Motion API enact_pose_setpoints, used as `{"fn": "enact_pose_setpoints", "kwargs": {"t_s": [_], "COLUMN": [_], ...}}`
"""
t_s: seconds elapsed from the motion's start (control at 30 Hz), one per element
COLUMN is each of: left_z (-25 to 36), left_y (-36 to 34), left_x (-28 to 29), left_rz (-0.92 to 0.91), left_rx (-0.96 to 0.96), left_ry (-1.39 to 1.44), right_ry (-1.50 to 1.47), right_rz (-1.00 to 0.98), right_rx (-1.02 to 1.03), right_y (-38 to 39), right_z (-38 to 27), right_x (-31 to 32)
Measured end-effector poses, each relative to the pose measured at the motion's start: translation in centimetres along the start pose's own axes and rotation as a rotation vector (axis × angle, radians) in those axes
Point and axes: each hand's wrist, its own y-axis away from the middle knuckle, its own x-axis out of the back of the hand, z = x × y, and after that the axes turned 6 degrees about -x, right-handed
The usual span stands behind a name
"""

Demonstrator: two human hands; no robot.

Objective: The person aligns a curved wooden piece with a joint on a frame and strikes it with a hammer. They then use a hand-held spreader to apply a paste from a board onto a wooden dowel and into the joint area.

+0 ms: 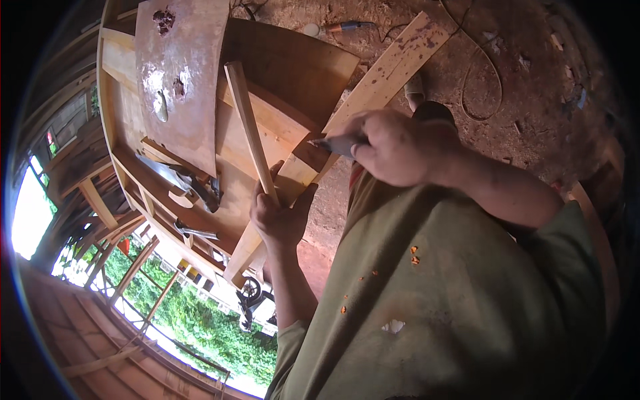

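My left hand point(283, 217) is closed around the lower end of a slim wooden stick point(247, 120), which slants up and away to the left. Its fingers also reach about a pale wood block point(297, 175), whose hidden parts I cannot make out. In my right hand point(397, 147) is a grey pointed tool point(341, 144), its exact kind unclear. The tip points left, close to the darker upper face of the block. Beneath the hands, a long stained plank point(393, 67) runs from the upper right toward the lower left.
A glossy plywood sheet point(180, 40) with dark red stains lies across a curved wooden frame point(107, 87). On the frame rests a hammer point(197, 231). A blue-grey power tool point(348, 27) and a looped cord point(497, 80) lie on the dusty ground.
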Motion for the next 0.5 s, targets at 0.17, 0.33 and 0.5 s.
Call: {"fn": "enact_pose_setpoints", "kwargs": {"t_s": [0.17,0.33,0.5], "left_z": [-0.8,-0.5,-0.6], "left_y": [0.5,0.5,0.5], "left_x": [-0.3,-0.3,-0.2], "left_rz": [0.003,0.036,0.008], "left_rx": [0.031,0.048,0.032], "left_ry": [0.072,0.119,0.040], "right_ry": [0.139,0.374,0.274], "right_rz": [0.158,-0.008,-0.019], "right_rx": [0.189,0.148,0.080], "right_y": [1.3,1.5,1.6], "right_z": [-1.7,-2.6,-3.2], "right_x": [-1.7,-0.5,1.2]}}
